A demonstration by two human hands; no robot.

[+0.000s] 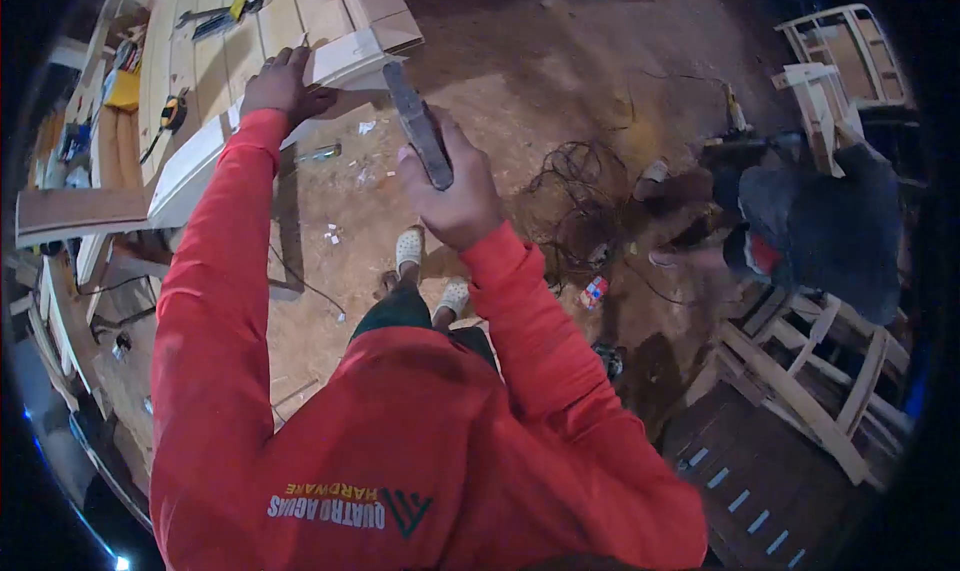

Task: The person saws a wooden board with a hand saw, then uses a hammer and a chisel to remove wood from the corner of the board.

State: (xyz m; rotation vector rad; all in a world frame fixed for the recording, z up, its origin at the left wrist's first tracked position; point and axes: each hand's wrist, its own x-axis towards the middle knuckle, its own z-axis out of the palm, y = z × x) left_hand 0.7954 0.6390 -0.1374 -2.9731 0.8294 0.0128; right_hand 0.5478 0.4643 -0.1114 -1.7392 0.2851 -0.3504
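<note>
Sawdust and offcuts cover the dirt floor [520,81] under this person in the red sleeves, and the work sits up at the left. A tape measure [172,114] lies on the pale wooden panel [215,61] on the bench, near its left edge, with a clamp or similar tool [215,19] further back towards the far edge; I can't make out exactly what that one is. The left hand [283,86] is spread flat and pressing on the white moulded board [250,121] that runs along the near edge of the panel, fingers open rather than wrapped around anything. The right hand [455,186] is clenched around a long dark flat tool [418,126], probably a file or rasp, held up off the work with its tip pointing towards the end of the board near the bench corner. To my eye, the sensible way on is to keep the left palm bearing down hard so the board cannot skid, bring the tool to the end of the board at a shallow angle, and stroke away from the pressing fingers. Tangled cable [575,186] lies on the floor just right of the feet, worth stepping clear of. Another person [820,221] crouches well apart at the right, beside wooden chair frames [800,371].
</note>
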